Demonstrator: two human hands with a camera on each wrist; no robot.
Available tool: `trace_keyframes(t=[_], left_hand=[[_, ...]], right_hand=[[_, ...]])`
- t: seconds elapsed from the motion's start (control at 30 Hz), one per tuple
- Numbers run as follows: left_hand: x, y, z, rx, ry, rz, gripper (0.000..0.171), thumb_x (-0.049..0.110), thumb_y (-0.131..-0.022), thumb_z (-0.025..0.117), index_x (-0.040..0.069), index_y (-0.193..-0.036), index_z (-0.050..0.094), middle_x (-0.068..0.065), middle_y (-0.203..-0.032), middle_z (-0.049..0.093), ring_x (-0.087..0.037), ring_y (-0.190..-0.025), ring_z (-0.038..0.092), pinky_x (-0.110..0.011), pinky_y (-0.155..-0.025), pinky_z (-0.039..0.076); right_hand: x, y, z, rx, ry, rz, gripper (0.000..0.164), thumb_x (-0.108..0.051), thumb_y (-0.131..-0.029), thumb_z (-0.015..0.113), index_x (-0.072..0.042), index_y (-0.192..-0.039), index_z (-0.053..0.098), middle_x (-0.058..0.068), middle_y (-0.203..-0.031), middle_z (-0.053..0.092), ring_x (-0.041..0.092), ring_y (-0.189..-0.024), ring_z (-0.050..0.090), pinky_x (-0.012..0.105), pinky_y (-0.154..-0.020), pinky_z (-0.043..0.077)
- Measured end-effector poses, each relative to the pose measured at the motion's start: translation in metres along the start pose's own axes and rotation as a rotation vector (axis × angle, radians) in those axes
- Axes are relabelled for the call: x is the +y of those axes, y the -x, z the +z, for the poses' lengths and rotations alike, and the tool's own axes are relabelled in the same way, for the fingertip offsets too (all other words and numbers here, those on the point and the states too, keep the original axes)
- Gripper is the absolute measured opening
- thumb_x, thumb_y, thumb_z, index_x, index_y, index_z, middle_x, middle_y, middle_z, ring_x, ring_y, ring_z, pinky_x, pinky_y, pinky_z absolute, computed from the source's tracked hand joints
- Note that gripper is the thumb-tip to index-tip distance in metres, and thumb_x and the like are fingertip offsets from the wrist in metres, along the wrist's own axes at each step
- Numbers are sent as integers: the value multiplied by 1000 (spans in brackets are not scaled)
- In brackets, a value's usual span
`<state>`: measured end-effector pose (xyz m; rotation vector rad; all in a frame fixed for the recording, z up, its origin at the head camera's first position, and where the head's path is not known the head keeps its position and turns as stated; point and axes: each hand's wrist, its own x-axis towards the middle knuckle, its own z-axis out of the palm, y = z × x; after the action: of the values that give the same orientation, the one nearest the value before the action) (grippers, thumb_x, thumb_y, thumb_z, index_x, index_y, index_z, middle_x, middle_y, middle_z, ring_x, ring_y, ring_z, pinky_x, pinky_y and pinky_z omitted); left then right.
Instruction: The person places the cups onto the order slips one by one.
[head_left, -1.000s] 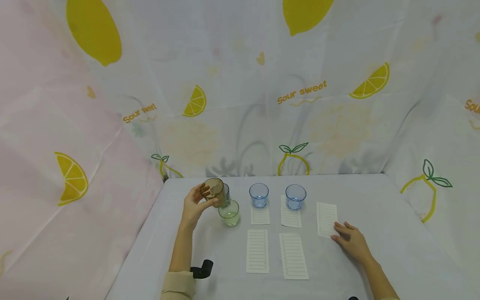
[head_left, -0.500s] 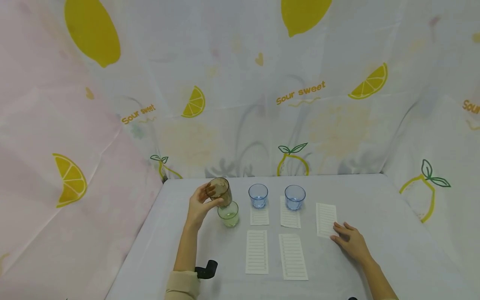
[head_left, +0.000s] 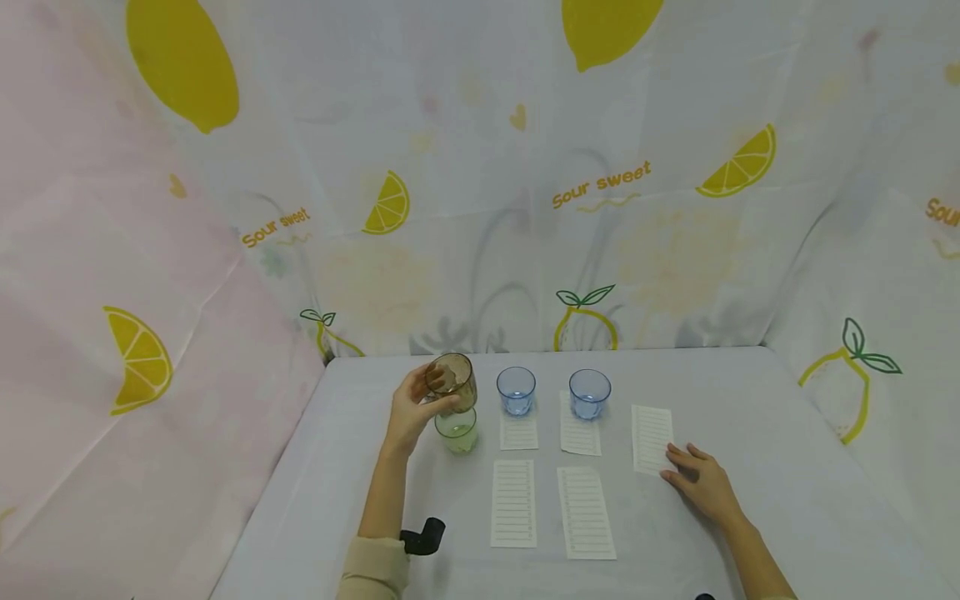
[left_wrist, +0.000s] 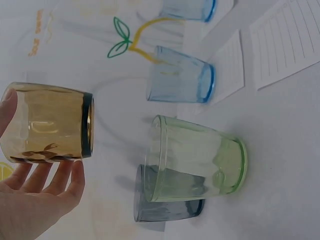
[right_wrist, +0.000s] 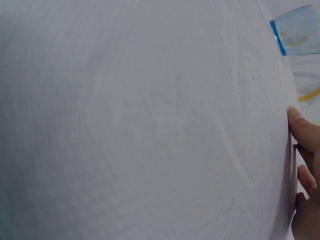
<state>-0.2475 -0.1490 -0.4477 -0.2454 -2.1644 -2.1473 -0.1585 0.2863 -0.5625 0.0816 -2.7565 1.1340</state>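
My left hand [head_left: 411, 412] grips an amber drinking glass [head_left: 456, 385] by its sides, thumb on one side and fingers on the other. In the left wrist view the amber glass [left_wrist: 50, 122] is held up off the table, apart from a green glass [left_wrist: 195, 160]. That green glass [head_left: 457, 437] stands upright just below it in the head view. A grey-blue glass [left_wrist: 167, 212] stands behind the green one, hidden in the head view. My right hand [head_left: 701, 483] rests on the table, fingertips at the edge of a printed paper slip [head_left: 652, 433].
Two blue glasses [head_left: 517, 396] stand upright on paper slips toward the back of the white table [head_left: 637, 542]. Nearer the front lie two more printed slips [head_left: 513, 504]. A curtain with lemon prints [head_left: 480, 167] encloses the table's back and sides.
My left hand has moved to the right with the amber glass, from over the grey-blue glass to over the back of the green one. The right hand stays in place.
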Motion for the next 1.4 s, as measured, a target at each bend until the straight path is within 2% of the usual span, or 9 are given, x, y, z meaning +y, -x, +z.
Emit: trace_keyframes(t=[0.2,0.33,0.5,0.63,0.73,0.9,1.03,1.17,1.4], left_hand=[[1,-2,6,2,-9,-14,68,-9,-74,73,-5,-134,41,-24,-130,52,-36,-119,49,-36,-97,44],[1,-4,10,-2,14,-4,70,-11,-72,73,-6,-134,42,-26,-129,51,-37,-117,49,-28,-92,46],[0,-5,15,-14,49,-1,70,-13,-71,72,-6,-133,42,-28,-129,51,-39,-118,48,-23,-90,47],[0,-6,20,-16,36,-8,68,-11,-71,73,-6,-132,44,-26,-129,52,-38,-119,49,-20,-88,46],[0,-7,24,-16,24,-9,66,-10,-73,73,-6,-132,44,-25,-129,52,-37,-119,50,-22,-89,46],[1,-7,29,-21,35,-1,68,-12,-72,72,-7,-133,43,-27,-129,52,-38,-118,50,-39,-100,43],[2,-8,33,-46,45,13,70,-11,-73,72,-9,-134,40,-28,-130,50,-41,-119,48,-47,-104,38],[1,-8,37,-64,45,12,70,-9,-74,72,-9,-136,38,-27,-131,49,-41,-121,47,-45,-104,38],[0,-9,46,-80,70,-2,69,-8,-75,73,-6,-135,39,-26,-132,49,-39,-121,46,-32,-96,45]], right_hand=[[1,-1,1,-3,7,2,44,-10,-79,73,15,-112,58,28,-122,53,58,-120,35,69,-95,30],[2,-1,1,-6,11,0,44,-11,-80,73,15,-112,58,28,-122,53,58,-120,35,69,-94,31],[1,0,0,1,3,-6,43,-10,-79,73,15,-112,58,28,-122,53,58,-120,35,69,-94,30],[2,1,0,1,1,-1,44,-10,-80,72,15,-113,58,28,-122,53,58,-120,34,70,-94,30],[3,1,1,9,0,-6,43,-9,-80,72,15,-112,58,28,-122,54,58,-120,35,70,-94,30],[2,1,1,19,-13,-14,41,-7,-79,72,16,-111,59,28,-121,54,58,-120,35,69,-95,30],[2,2,1,20,-18,-8,41,-6,-79,72,16,-111,59,28,-121,54,58,-120,35,69,-95,30],[1,1,1,16,-13,0,42,-7,-79,72,15,-113,58,28,-122,53,58,-121,34,69,-96,29],[3,0,2,3,5,13,44,-9,-80,72,14,-114,58,27,-123,53,57,-121,34,68,-96,29]])
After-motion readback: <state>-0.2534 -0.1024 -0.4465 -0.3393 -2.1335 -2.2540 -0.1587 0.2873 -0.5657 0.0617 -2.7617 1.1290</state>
